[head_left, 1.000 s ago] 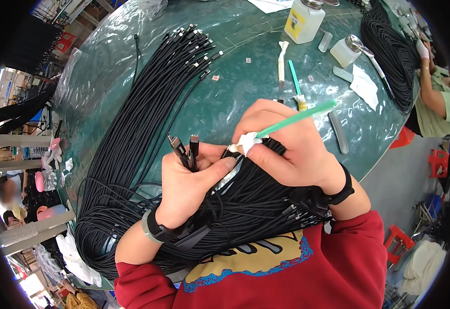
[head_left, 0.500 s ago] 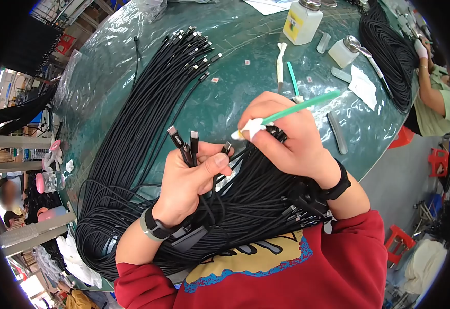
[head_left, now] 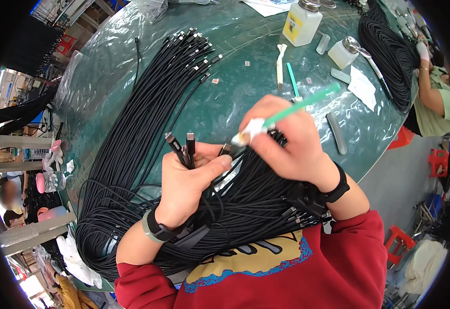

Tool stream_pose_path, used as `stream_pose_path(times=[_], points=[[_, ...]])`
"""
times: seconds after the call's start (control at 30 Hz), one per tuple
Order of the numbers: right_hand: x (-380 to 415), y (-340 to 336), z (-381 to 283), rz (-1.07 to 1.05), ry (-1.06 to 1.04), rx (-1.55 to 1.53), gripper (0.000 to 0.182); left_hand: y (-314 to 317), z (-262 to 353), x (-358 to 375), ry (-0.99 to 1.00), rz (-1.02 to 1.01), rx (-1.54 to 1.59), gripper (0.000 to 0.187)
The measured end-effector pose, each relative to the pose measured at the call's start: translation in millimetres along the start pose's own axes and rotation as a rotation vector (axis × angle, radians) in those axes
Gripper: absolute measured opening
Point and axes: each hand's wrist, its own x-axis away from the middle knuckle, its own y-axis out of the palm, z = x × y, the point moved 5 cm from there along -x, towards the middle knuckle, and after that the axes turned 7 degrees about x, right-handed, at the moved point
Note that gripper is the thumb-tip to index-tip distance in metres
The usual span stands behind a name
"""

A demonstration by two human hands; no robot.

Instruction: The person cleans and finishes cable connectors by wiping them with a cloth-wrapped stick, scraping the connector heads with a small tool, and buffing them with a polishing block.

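Note:
My left hand (head_left: 186,177) is closed around several black cables, their USB-C plugs (head_left: 176,144) pointing up past my fingers. One more plug (head_left: 225,149) is pinched by the thumb. My right hand (head_left: 286,139) grips a green stick (head_left: 304,104) whose tip is wrapped in white cloth (head_left: 253,129). That cloth is just above and right of the thumb-held plug; blur hides whether they touch. Under both hands lies a thick bundle of black cables (head_left: 256,190).
A long cable bundle (head_left: 132,113) curves over the green table (head_left: 225,98). Beyond are a labelled bottle (head_left: 302,23), a smaller bottle (head_left: 343,51), white tissue (head_left: 361,87) and a grey strip (head_left: 336,133). A co-worker (head_left: 438,98) is at the right beside more cables (head_left: 389,56).
The wrapped tip and my right hand have shifted slightly down, closer to the thumb-held plug. In my left hand the plugs have tilted and moved a little left and down.

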Motion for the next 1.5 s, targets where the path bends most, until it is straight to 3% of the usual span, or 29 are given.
stream_pose_path(times=[0.17,0.27,0.4,0.57,0.67,0.7,0.8,0.97,1.07,1.23,1.33,1.5], points=[[1.4,7.0,1.3,-0.017,-0.005,0.05,0.013,-1.0,-2.0,0.4,-0.072,0.001,0.08,0.012],[0.8,0.4,2.3,0.079,0.123,-0.046,0.012,0.2,7.5,3.7,0.209,0.051,-0.268,0.011],[5.0,14.6,-2.0,-0.051,0.212,0.004,0.011,2.2,9.5,6.7,0.304,0.075,-0.359,0.012],[5.3,7.2,3.7,0.019,0.17,-0.07,0.013,6.2,12.4,5.1,0.293,0.054,-0.348,0.014],[4.1,3.5,7.6,0.012,0.195,0.118,0.013,8.6,-0.6,-0.6,-0.004,-0.053,-0.159,0.017],[3.0,0.6,7.2,0.012,0.189,0.122,0.013,9.6,0.5,-1.0,0.002,-0.054,-0.157,0.017],[5.9,-5.8,22.9,0.157,0.553,-0.555,0.012,16.7,-1.0,-0.5,-0.093,-0.136,0.3,0.024],[7.9,7.9,25.8,-0.005,0.622,-0.807,0.013,8.2,-7.2,-2.1,-0.05,-0.231,0.468,0.029],[8.9,6.1,25.0,0.026,0.592,-0.67,0.013,9.6,-5.5,1.1,-0.014,-0.241,0.236,0.027],[8.9,7.2,21.9,0.1,0.49,-0.576,0.012,10.3,-11.8,-1.5,-0.061,-0.253,0.332,0.029],[3.5,11.5,5.1,-0.052,0.166,-0.164,0.012,9.2,-15.4,-1.6,-0.054,-0.234,0.335,0.027],[5.8,18.0,6.3,-0.067,0.204,-0.06,0.013,9.5,-15.1,0.0,-0.073,-0.255,0.3,0.027]])
